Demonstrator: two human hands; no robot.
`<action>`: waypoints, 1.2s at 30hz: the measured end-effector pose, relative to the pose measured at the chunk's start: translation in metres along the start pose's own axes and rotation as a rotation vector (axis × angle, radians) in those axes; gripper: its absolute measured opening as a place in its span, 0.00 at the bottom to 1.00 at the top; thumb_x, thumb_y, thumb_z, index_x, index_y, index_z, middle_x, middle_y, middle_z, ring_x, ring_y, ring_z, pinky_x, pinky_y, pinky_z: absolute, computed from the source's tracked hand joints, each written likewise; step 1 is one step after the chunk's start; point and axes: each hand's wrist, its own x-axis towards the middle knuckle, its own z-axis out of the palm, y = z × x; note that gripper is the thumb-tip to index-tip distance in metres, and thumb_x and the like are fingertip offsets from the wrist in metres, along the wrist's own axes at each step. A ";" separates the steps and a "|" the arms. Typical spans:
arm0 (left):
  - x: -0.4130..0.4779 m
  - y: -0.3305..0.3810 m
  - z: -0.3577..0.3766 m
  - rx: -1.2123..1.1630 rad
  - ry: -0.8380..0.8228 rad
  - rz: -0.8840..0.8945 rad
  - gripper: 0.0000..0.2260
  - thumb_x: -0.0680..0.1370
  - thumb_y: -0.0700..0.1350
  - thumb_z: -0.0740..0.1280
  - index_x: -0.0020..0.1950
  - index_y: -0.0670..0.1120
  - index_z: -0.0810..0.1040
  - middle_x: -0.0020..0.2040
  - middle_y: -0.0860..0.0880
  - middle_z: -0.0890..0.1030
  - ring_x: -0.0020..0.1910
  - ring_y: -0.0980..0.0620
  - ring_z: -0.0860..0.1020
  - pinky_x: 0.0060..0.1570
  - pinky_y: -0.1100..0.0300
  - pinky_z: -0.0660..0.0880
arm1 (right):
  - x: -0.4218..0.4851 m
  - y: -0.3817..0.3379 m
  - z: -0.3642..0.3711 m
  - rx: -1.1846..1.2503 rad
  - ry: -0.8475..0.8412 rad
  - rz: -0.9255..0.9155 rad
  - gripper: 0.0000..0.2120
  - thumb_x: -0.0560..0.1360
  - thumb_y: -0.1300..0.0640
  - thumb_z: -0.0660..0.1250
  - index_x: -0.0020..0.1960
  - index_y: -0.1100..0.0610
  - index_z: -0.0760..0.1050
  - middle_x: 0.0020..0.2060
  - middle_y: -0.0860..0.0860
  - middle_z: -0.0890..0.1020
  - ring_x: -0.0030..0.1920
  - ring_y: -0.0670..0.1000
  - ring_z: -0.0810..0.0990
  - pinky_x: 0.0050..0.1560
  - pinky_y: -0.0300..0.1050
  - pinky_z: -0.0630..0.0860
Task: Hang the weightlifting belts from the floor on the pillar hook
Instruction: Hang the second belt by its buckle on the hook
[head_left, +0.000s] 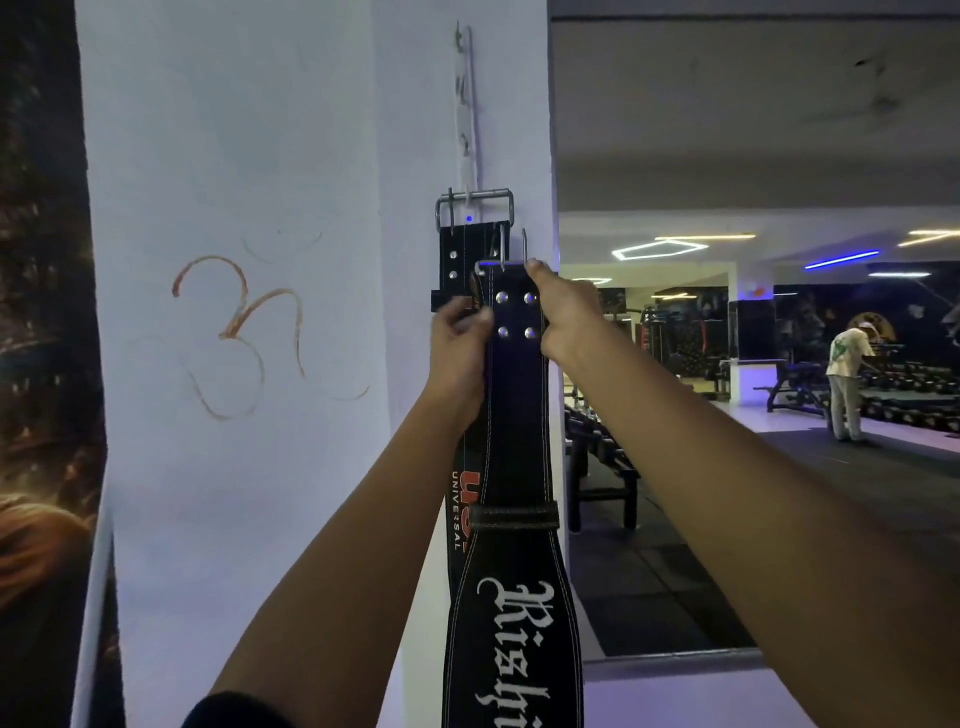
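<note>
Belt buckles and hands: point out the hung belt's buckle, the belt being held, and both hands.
Hung belt's buckle (475, 208), head view: top steel bar.
Held belt (515, 415), head view: black strap below the rivets.
Left hand (457, 353), head view: back of hand.
Right hand (566, 317), head view: knuckles.

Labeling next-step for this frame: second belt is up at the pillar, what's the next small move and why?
Probably lift the front belt a little so its buckle reaches the hook. Both hands, left hand and right hand, grip its top, and its buckle sits below the hung belt's buckle.

Black belt (517, 415) held upright, second belt (457, 249) hanging behind
</note>
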 end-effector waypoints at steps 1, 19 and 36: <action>0.008 0.005 0.002 -0.011 0.058 0.003 0.19 0.79 0.42 0.63 0.69 0.44 0.65 0.56 0.41 0.76 0.47 0.47 0.78 0.42 0.55 0.78 | 0.002 0.007 0.002 0.010 0.004 0.002 0.13 0.73 0.53 0.69 0.51 0.60 0.73 0.40 0.55 0.79 0.47 0.59 0.80 0.45 0.52 0.77; 0.097 0.001 0.024 0.190 0.208 0.165 0.14 0.81 0.52 0.56 0.44 0.47 0.75 0.38 0.47 0.77 0.31 0.50 0.71 0.27 0.61 0.67 | 0.091 0.022 0.026 0.053 -0.054 -0.189 0.06 0.75 0.54 0.67 0.41 0.54 0.79 0.43 0.56 0.82 0.41 0.55 0.78 0.53 0.58 0.81; 0.281 0.079 0.040 0.213 0.080 0.419 0.13 0.79 0.49 0.61 0.37 0.48 0.77 0.47 0.43 0.80 0.48 0.41 0.79 0.57 0.45 0.77 | 0.239 -0.067 0.124 0.080 0.034 -0.457 0.13 0.70 0.58 0.72 0.36 0.67 0.75 0.35 0.56 0.76 0.37 0.54 0.73 0.44 0.57 0.80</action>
